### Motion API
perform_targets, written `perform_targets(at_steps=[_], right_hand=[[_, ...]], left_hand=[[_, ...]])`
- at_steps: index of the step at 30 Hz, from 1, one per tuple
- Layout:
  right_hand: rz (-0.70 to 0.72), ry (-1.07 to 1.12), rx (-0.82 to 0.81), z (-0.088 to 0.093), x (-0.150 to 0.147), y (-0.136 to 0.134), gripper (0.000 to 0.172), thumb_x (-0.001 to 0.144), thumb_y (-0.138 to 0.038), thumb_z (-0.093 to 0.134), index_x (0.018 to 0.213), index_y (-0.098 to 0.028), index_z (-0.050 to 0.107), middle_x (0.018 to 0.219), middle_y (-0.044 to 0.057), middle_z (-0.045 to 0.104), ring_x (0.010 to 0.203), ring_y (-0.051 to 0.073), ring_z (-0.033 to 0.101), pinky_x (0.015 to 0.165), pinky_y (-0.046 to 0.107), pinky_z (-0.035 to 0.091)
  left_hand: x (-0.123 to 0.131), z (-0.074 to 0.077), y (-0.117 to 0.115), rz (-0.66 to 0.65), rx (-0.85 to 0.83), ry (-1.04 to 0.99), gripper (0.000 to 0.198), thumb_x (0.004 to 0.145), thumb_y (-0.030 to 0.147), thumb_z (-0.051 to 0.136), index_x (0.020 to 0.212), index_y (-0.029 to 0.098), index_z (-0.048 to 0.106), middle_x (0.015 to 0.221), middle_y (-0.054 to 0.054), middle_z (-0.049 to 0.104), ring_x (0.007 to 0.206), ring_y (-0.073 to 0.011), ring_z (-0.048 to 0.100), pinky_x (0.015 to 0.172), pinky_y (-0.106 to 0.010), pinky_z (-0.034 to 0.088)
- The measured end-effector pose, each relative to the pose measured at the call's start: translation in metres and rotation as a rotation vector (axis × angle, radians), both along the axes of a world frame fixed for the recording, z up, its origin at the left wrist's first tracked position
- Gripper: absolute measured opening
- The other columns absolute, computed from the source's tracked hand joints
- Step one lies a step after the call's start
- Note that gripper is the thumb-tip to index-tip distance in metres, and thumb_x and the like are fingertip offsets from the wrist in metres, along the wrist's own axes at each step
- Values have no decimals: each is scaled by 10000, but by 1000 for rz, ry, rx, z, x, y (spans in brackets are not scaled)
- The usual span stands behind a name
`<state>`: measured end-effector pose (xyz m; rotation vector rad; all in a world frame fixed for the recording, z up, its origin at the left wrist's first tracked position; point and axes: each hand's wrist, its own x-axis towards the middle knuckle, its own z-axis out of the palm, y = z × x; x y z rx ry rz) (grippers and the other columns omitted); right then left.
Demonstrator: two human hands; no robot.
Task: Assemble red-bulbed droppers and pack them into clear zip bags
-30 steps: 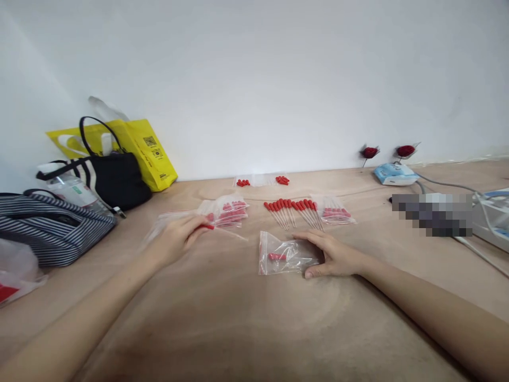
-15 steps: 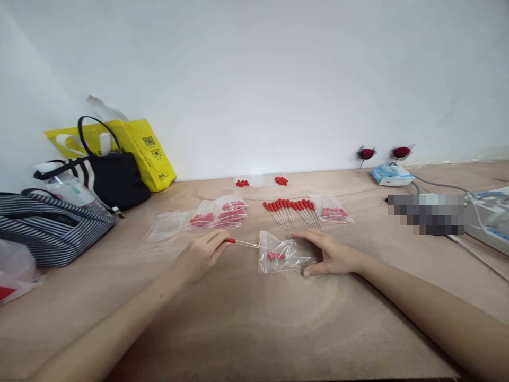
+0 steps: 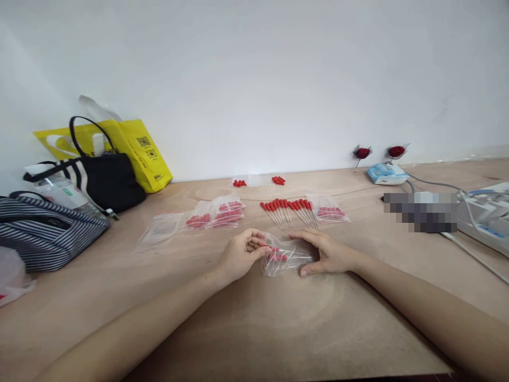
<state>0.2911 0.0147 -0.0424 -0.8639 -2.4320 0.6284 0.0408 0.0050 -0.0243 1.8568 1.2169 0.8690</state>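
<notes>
A clear zip bag (image 3: 273, 270) lies on the table with red-bulbed glass droppers inside. My left hand (image 3: 243, 256) is at the bag's mouth, fingers pinched round the red end of a dropper (image 3: 274, 249) whose glass tube lies inside the bag. My right hand (image 3: 333, 253) curves round the bag's closed end, thumb and fingers gripping its sides. Just beyond, loose droppers (image 3: 284, 205) lie in a row, red bulbs toward the wall. Filled zip bags (image 3: 225, 213) are stacked left of the row, and another filled bag (image 3: 331, 211) lies right of it.
Flat empty zip bags (image 3: 161, 229) lie to the left. Red bulbs (image 3: 239, 183) sit near the wall. Striped (image 3: 59, 233), black (image 3: 123, 180) and yellow (image 3: 149, 159) bags crowd the left side. At right are a blue tissue pack (image 3: 386, 174), cables and a power strip (image 3: 483, 212).
My left hand has moved right to the bag's mouth, and its dropper has slid from the opening into the bag. My right hand stays on the bag.
</notes>
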Motion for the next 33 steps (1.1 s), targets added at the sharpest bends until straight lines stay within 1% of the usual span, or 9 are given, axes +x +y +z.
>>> perform_targets(at_steps=[4, 9, 12, 18, 23, 25, 28, 30, 33], right_hand=[[7, 16, -6, -1, 0, 1, 787, 609, -520, 676, 1274, -230, 372, 1228, 114, 467, 1106, 266, 457, 914, 435, 378], [-6, 21, -13, -2, 0, 1, 804, 604, -530, 673, 1285, -235, 360, 1229, 114, 469, 1109, 274, 456, 914, 448, 372], [4, 25, -9, -1, -1, 1, 801, 608, -526, 673, 1283, -229, 362, 1236, 115, 467, 1118, 272, 451, 921, 449, 367], [-36, 24, -14, 2, 0, -2, 840, 587, -523, 688, 1291, -220, 344, 1261, 122, 442, 1132, 275, 443, 929, 440, 369], [-76, 7, -14, 3, 11, -7, 833, 604, -525, 675, 1303, -234, 328, 1277, 118, 433, 1133, 291, 441, 929, 455, 367], [-83, 10, -22, 3, 14, -7, 811, 612, -518, 674, 1293, -231, 340, 1259, 119, 448, 1114, 285, 456, 916, 445, 381], [-72, 14, -28, 3, 12, -6, 778, 615, -509, 677, 1270, -228, 367, 1247, 112, 454, 1114, 269, 455, 927, 430, 377], [-60, 14, -29, 3, 9, -5, 764, 618, -510, 675, 1261, -225, 378, 1247, 108, 451, 1124, 263, 445, 941, 428, 364], [-51, 15, -33, 3, 7, -4, 771, 618, -521, 668, 1265, -219, 378, 1251, 115, 442, 1132, 269, 435, 943, 436, 360]], left_hand=[[-1, -2, 3, -136, -144, -116, 348, 737, 191, 558, 1066, 156, 452, 935, -76, 658, 836, -166, 619, 753, -297, 466], [-3, 2, 4, -204, -29, 69, 253, 800, 224, 485, 1045, 192, 430, 912, -51, 671, 743, -145, 599, 662, -271, 450], [1, 2, 8, -179, 47, 126, 208, 775, 229, 516, 953, 200, 413, 838, -20, 676, 634, -125, 574, 568, -236, 427], [13, -8, 16, -71, 125, 141, 126, 765, 232, 514, 823, 197, 408, 687, 13, 634, 560, -118, 564, 517, -223, 419], [2, -9, 11, -79, 140, 169, 92, 786, 236, 485, 821, 194, 411, 671, 22, 601, 536, -104, 543, 493, -207, 425], [-6, -5, 13, -63, 196, 199, 66, 808, 224, 444, 857, 184, 424, 703, 9, 587, 547, -106, 541, 500, -211, 438], [-14, 4, 34, 2, 435, 408, 100, 821, 177, 410, 899, 154, 468, 778, -31, 565, 654, -133, 552, 588, -245, 461], [-13, 12, 57, -70, 591, 665, 145, 819, 133, 402, 921, 132, 506, 872, -72, 561, 773, -159, 551, 691, -278, 456], [-3, 23, 97, -148, 636, 770, 202, 780, 94, 457, 950, 139, 556, 946, -97, 554, 929, -214, 509, 832, -352, 391]])
